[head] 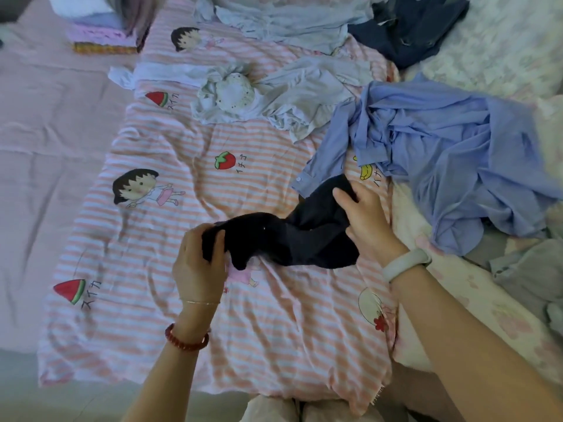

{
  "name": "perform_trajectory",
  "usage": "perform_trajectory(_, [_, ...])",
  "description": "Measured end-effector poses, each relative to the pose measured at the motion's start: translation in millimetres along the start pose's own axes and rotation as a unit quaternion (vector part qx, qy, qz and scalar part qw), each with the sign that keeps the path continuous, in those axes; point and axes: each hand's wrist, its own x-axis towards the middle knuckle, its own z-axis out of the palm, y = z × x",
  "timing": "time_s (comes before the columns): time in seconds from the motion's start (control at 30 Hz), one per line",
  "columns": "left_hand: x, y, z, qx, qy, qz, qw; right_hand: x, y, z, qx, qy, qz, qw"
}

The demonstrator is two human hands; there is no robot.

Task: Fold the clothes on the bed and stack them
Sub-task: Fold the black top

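Observation:
A small dark navy garment (292, 236) is bunched and held just above the striped cartoon blanket (170, 318) on the bed. My left hand (198, 263) grips its left end, fingers curled into the cloth. My right hand (365, 217) holds its right end, fingers curled over the top edge. A crumpled blue shirt (451, 159) lies to the right, one cuff reaching under the dark garment. A pale grey-white garment (307, 99) with a round dotted piece lies in the middle, farther back. More pale clothes (283, 19) and a dark navy one (411, 28) are heaped at the far end.
A folded stack (100, 28) of pink, lilac and white items sits at the far left on the pink sheet (45, 147). A fluffy white cover (502, 44) fills the far right. Grey clothing (530, 269) lies at the right edge. The bed's near edge runs along the bottom.

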Motion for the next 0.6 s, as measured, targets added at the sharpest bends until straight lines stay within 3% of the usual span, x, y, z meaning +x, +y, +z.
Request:
perform_trajectory(0.07, [-12.6,4.0,-12.4,-0.007,-0.07,0.044,0.997,7.1,-25.2,2.7,0.036,0.019,-0.033,0.999])
perform_trajectory(0.1, [-19.1,4.1,-13.0,0.004,-0.174,0.066,0.983,12.3,-29.9,2.9,0.048,0.059,-0.039,0.996])
perform_trajectory(0.17, [-30.5,1.9,-2.0,0.064,-0.434,0.067,0.896,21.2,-21.3,0.5,0.047,0.151,-0.009,0.987])
perform_trajectory(0.2, [-35.0,-0.3,7.0,0.075,-0.528,0.048,0.845,24.2,-5.8,-2.1,0.034,0.18,0.018,0.983])
perform_trajectory(0.23, [-38.3,-2.5,15.9,0.066,-0.568,0.018,0.821,22.5,9.5,-4.2,0.008,0.193,0.058,0.979])
perform_trajectory(0.27, [-39.9,-7.4,24.6,0.039,-0.555,-0.015,0.831,16.6,29.7,-4.3,-0.021,0.188,0.116,0.975])
perform_trajectory(0.33, [-38.8,-21.0,36.7,0.008,-0.446,-0.077,0.892,-3.0,75.7,-2.5,-0.044,0.111,0.244,0.962])
perform_trajectory(0.43, [-23.6,-55.5,49.6,0.088,-0.323,-0.113,0.936,-38.1,121.7,15.9,-0.067,0.022,0.325,0.943])
perform_trajectory(0.5, [-3.1,-76.0,57.6,0.168,-0.31,-0.124,0.928,-50.3,138.0,27.9,-0.089,0.002,0.368,0.926])
perform_trajectory(0.6, [24.5,-94.7,72.8,0.226,-0.375,-0.164,0.884,-57.6,144.5,42.7,0.022,-0.008,0.417,0.909])
